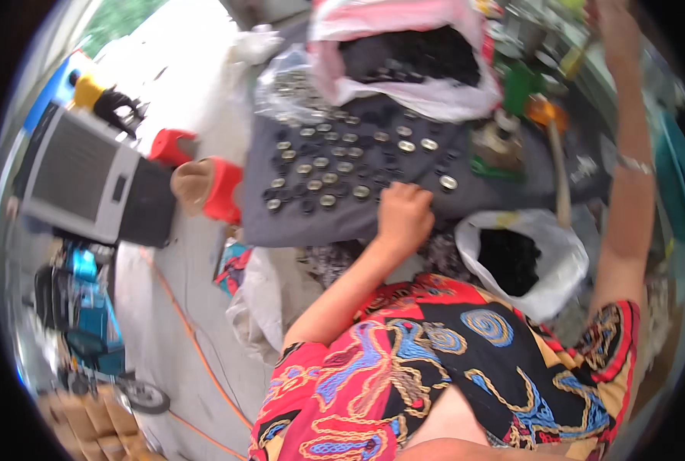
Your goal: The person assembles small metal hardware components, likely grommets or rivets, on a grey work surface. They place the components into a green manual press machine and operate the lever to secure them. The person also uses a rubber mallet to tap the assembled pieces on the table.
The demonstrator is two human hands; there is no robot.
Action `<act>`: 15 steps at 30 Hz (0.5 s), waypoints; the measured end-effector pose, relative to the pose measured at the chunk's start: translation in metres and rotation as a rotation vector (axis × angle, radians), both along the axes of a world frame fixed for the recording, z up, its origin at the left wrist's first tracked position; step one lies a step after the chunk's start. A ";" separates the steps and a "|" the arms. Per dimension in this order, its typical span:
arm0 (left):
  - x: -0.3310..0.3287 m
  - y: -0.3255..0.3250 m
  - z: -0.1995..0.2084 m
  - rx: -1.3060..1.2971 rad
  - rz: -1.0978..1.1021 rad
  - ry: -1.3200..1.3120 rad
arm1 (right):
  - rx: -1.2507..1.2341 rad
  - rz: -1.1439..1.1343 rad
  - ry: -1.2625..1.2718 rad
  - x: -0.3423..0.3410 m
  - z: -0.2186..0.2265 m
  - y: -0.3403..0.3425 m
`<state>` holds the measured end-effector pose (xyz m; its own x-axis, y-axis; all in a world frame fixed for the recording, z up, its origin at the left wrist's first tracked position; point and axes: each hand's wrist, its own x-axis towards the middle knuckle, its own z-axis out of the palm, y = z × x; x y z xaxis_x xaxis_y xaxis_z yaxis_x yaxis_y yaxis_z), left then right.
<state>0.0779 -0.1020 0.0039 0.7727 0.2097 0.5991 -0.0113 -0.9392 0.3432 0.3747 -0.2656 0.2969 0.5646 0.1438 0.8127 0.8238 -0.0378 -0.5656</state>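
Note:
My left hand (405, 219) is closed, its fingers curled at the front edge of a table covered in dark grey cloth (281, 229). Whether anything is inside it is hidden. Just beyond it lie many small round pieces (321, 163), black rings and shiny metal ones, in loose rows. My right arm reaches far up to the right; my right hand (617, 14) is blurred and cut off at the top edge. Below that arm stand a small hand press with a green base (500, 142) and a mallet-like tool with an orange head (546, 114) and wooden handle.
A pink and white bag (419, 96) of black pieces and a clear bag (289, 84) of metal pieces occupy the table's back. An open white bag (569, 280) with black contents sits near my lap. Left are red stools (223, 192), a large speaker-like box (81, 173) and an orange cable (193, 338).

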 end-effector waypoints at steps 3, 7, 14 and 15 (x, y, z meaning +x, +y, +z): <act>0.000 -0.001 -0.002 -0.244 0.029 -0.062 | 0.151 0.052 0.039 0.013 -0.005 0.010; 0.020 -0.005 -0.003 -0.494 -0.013 -0.120 | 0.186 0.207 0.117 0.020 -0.009 0.010; 0.041 -0.012 -0.004 -0.094 -0.059 -0.128 | 0.110 -0.044 -0.098 0.004 -0.010 0.003; 0.045 -0.013 -0.005 -0.075 -0.075 -0.137 | 0.032 -0.189 -0.260 0.016 -0.008 -0.004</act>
